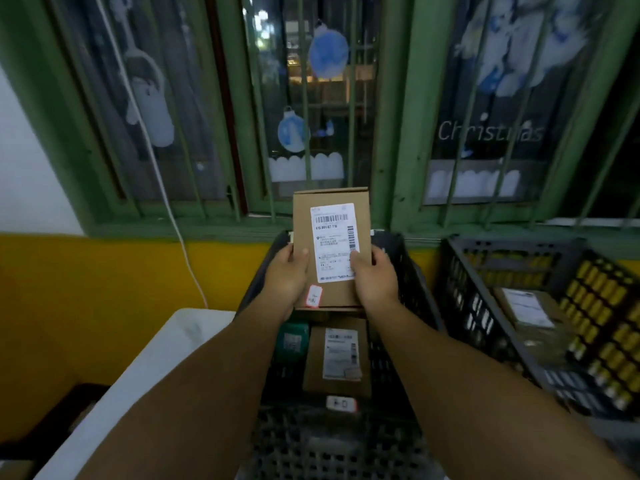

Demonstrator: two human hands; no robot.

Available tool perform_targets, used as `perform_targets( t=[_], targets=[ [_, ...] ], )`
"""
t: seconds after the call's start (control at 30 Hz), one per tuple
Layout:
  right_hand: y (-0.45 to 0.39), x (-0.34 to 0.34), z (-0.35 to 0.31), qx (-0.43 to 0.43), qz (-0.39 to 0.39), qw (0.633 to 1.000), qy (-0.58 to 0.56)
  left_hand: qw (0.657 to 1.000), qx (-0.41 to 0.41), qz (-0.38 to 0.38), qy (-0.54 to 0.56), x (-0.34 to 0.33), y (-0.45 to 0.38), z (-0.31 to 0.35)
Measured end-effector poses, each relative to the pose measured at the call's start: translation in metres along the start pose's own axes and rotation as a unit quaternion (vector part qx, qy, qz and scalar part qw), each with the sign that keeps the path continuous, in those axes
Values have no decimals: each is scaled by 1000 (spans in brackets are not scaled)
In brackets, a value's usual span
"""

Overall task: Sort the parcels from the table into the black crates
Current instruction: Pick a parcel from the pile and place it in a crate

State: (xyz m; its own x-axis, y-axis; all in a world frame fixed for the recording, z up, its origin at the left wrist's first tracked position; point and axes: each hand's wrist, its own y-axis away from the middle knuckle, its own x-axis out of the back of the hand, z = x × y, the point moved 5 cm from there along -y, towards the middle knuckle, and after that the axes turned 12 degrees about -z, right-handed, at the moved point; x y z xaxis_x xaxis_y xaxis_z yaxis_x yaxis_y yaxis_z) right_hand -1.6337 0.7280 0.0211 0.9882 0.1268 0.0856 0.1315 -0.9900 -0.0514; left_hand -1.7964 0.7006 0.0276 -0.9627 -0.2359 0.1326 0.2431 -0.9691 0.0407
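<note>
The black lattice plastic crate (pixel 408 271) at six o'clock holds a brown labelled carton (pixel 337 362) and a green packet (pixel 292 341). A second black crate (pixel 485 271) at three o'clock holds another labelled brown parcel (pixel 526 306). Above the first crate's open middle, the left hand (pixel 285 275) and right hand (pixel 375 278) each grasp a side of an upright brown cardboard box (pixel 330 251), thumbs on its labelled face.

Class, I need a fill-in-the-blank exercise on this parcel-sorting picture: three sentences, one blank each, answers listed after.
1. The cardboard parcel is held by ____ hands, the left hand and the right hand.
2. It is held above a ____ crate.
3. The small sticker near the held parcel's lower left corner has a ____ border.

Answers: both; black; red
</note>
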Motion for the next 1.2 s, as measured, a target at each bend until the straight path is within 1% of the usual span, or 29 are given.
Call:
perform_targets(
  t=[0.13, 0.2, 0.43, 0.5, 0.6, 0.7, 0.8, 0.97, 1.03, 1.1, 1.2],
  targets=[
    [1, 0, 13, -18, 34, 999, 0, 998, -7, -61, 12, -3, -16, -14],
    [4, -2, 17, -20, 49, 999, 9, 997, -5, -79, 4, -2, -20, -22],
    [2, 13, 5, 8, 88, 995, 54, 995, -2, -97, -19, -13, -27, -8],
    [3, 20, 6, -1, 100, 993, 61, 994, -10, -98, -43, -21, -31, -4],
    [3, 34, 9, -23, 107, 990, 88, 991, -19, -129, -13, -38, -37, 2],
    [3, 48, 7, -20, 115, 988, 105, 989, -33, -147, -10, -51, -39, 9],
    [3, 54, 1, -18, 124, 983, 131, 985, -46, -161, -31, -64, -44, 14],
    [9, 52, 5, -25, 97, 981, 169, 965, 2, -262, -21, -96, -41, 5],
    [9, 49, 14, -28, 91, 976, 194, 954, 40, -296, 13, -110, -37, -4],
    [10, 50, 24, -39, 95, 970, 218, 942, 76, -324, 53, -121, -32, -13],
    [9, 54, 39, -75, 82, 962, 248, 926, 137, -336, 106, -128, -32, -30]
  ],
)
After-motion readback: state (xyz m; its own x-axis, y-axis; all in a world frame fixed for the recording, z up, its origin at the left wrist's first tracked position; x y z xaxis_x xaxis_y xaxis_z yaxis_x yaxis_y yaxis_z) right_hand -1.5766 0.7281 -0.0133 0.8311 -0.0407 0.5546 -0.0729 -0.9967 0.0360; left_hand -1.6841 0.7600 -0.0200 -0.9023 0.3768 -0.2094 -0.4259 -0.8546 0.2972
